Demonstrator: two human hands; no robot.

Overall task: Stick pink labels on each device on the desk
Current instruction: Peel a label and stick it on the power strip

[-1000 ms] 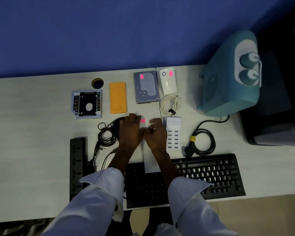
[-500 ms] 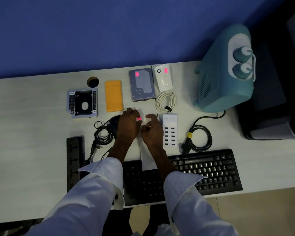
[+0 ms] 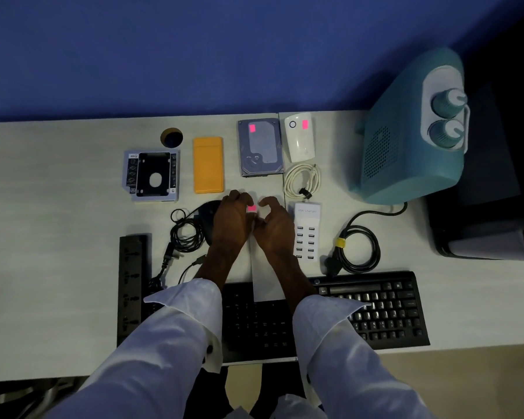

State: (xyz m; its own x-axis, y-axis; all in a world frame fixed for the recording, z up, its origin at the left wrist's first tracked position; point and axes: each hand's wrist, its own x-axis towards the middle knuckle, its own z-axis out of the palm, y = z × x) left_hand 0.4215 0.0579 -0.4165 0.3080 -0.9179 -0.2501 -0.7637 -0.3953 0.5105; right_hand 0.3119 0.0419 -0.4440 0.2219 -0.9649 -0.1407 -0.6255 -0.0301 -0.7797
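The left hand [image 3: 232, 220] and right hand [image 3: 277, 225] meet over the middle of the counter [image 3: 58, 207], knuckles up, fingers curled on both. The left hand pinches a small pink label [image 3: 251, 208] at its fingertips, holding it in the gap between the two hands. The right hand's thumb and forefinger arch just beside the label; I cannot tell whether they grip anything. A white strip [image 3: 265, 273] runs from under the hands back across the keyboard [image 3: 375, 309].

Along the far edge lie a drive caddy [image 3: 152, 175], an orange case [image 3: 208, 164], a hard drive [image 3: 260, 152] bearing a pink sticker [image 3: 252, 127], and a white device [image 3: 300, 143] with a second sticker [image 3: 305, 124]. The USB charger [image 3: 306, 231] sits just beside the right hand, unlabelled. A dark rounded object, possibly a mouse [image 3: 208, 211], lies partly under the left hand.
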